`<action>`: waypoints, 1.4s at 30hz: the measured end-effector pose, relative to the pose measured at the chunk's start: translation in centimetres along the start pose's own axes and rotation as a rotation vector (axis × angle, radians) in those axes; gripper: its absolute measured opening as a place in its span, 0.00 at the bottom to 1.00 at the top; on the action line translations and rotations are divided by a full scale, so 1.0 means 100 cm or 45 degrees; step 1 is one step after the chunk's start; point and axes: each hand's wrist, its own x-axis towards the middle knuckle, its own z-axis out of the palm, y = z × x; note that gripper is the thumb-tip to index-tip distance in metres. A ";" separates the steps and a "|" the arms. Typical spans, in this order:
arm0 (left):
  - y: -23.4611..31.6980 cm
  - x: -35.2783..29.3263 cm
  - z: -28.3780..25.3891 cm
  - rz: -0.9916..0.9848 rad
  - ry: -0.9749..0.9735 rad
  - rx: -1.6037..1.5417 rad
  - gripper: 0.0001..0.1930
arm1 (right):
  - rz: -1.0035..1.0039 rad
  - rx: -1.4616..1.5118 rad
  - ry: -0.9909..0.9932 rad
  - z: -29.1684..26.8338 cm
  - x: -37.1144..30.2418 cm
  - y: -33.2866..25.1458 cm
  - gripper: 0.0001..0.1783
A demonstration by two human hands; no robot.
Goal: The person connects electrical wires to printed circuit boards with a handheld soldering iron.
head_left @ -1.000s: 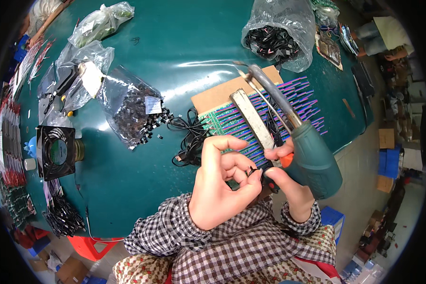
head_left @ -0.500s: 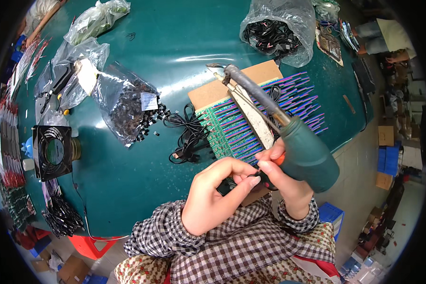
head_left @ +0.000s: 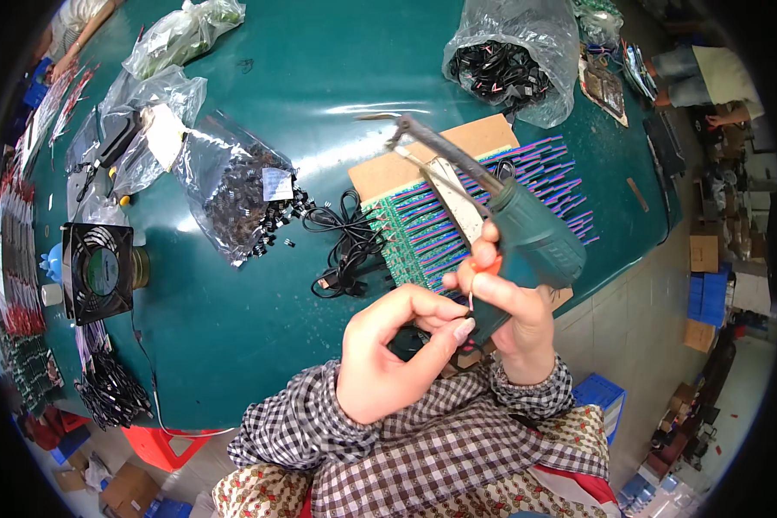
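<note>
My left hand (head_left: 388, 350) is closed, its thumb and finger pinching a thin black cable (head_left: 468, 323) whose end shows a light-coloured bit of wire. My right hand (head_left: 527, 328) is wrapped round a soldering gun (head_left: 540, 235) with a green body and an orange-red trigger. Its metal barrel points up and left, and the tip is over the table, away from the cable. The right fingertips are close to the cable end; whether they touch it I cannot tell. Just beyond lie green circuit boards (head_left: 399, 250) in a row, with blue, pink and black wires running right.
Black cables (head_left: 347, 246) lie coiled left of the boards on brown cardboard (head_left: 432, 155). Farther left are a bag of small black connectors (head_left: 237, 190) and a black fan (head_left: 99, 274). A clear bag of black cables (head_left: 509, 73) stands at the back right. Another person (head_left: 721, 78) is at far right.
The soldering gun has shifted left and a little up with my right hand, which has turned so more of its fingers show. My left hand keeps its pinch on the cable, nearly still.
</note>
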 end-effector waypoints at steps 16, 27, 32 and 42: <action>-0.002 0.004 -0.008 -0.080 0.007 0.145 0.03 | -0.268 -0.704 0.179 0.009 -0.017 0.000 0.15; -0.012 0.001 -0.004 -0.022 0.253 0.286 0.04 | -0.371 -0.846 0.172 0.010 -0.011 0.012 0.09; -0.011 0.005 -0.006 0.014 0.179 0.356 0.04 | -0.144 -0.815 0.318 0.019 -0.008 0.004 0.11; -0.016 0.007 -0.009 -0.105 0.218 0.224 0.05 | -0.269 -0.841 0.218 0.012 -0.008 0.012 0.12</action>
